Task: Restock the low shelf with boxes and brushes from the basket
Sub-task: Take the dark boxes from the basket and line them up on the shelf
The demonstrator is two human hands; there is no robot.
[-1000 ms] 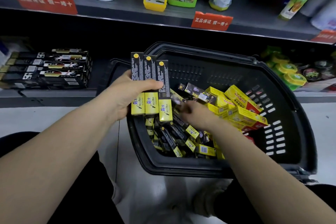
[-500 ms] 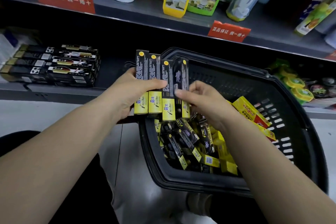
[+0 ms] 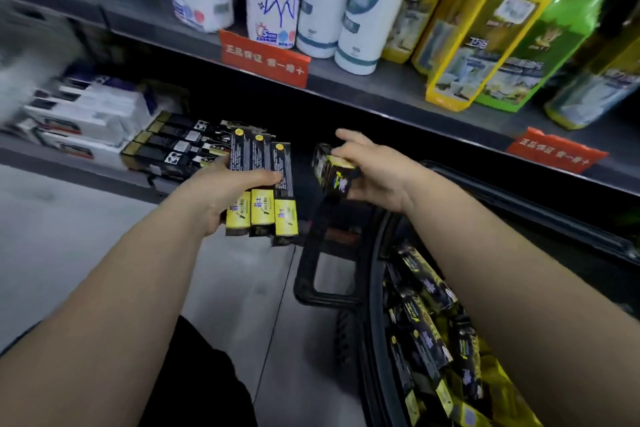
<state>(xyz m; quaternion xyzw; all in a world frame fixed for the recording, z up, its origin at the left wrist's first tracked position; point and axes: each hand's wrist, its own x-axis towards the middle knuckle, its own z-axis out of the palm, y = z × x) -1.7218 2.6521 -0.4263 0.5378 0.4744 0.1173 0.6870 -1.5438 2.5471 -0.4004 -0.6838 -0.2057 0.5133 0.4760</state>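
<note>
left hand (image 3: 221, 194): I clamp three black-yellow boxes (image 3: 261, 184) fanned, frame centre | right hand (image 3: 375, 172): pinches one box (image 3: 332, 172) | stacked boxes (image 3: 180, 146) on low shelf (image 3: 86, 166), centre-left | advice: lay flat, ends aligned with stack | basket (image 3: 377, 322) lower right

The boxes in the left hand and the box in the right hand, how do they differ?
The left hand holds three boxes fanned side by side, while the right hand holds a single box. The three boxes stand upright showing their long faces; the single box is tilted, its end toward the camera. The three boxes are sharp; the single box is blurred. Both share black and yellow packaging.
</note>
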